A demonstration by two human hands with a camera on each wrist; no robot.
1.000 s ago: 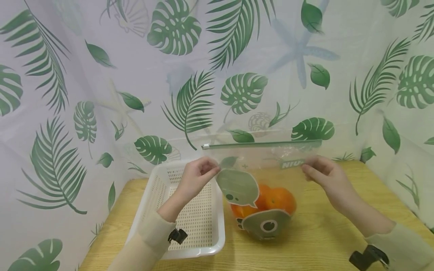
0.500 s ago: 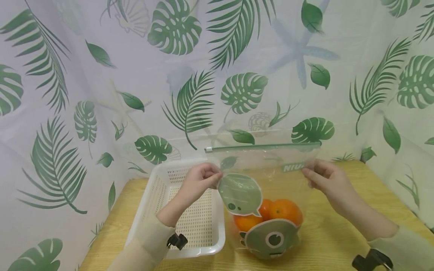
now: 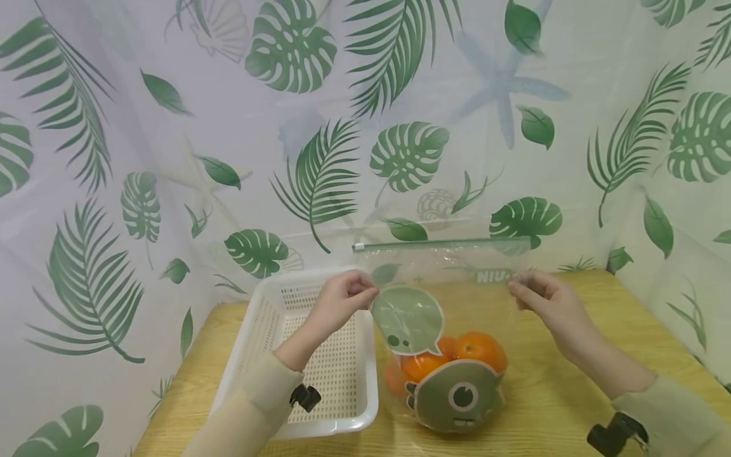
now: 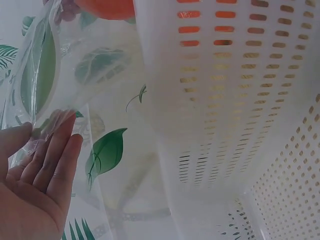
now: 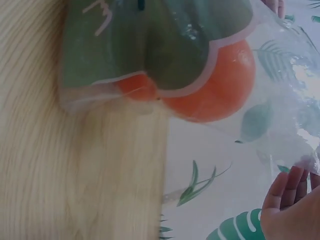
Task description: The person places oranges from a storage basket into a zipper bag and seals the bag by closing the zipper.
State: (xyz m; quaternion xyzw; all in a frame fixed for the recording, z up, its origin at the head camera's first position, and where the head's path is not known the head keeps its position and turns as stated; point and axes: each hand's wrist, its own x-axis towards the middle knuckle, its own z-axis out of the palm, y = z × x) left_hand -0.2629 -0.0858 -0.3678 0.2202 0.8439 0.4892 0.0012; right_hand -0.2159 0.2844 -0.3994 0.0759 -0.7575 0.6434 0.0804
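A clear zip bag with green cartoon prints and a slider strip along its top stands upright over the table. Several oranges lie in its bottom, partly hidden by the printed face. My left hand pinches the bag's left edge between thumb and fingers, below the strip. On the opposite edge, beside the "NIU" label, my right hand pinches the film. In the left wrist view the left hand grips crumpled film. The right wrist view shows the right hand at the bag's edge.
A white perforated basket sits on the wooden table, left of the bag and under the left forearm. A leaf-patterned sheet hangs behind the table and along both sides.
The bag with its oranges has dropped lower and shifted slightly right, then risen a little. Both hands keep hold of its edges, the left hand a little further right.
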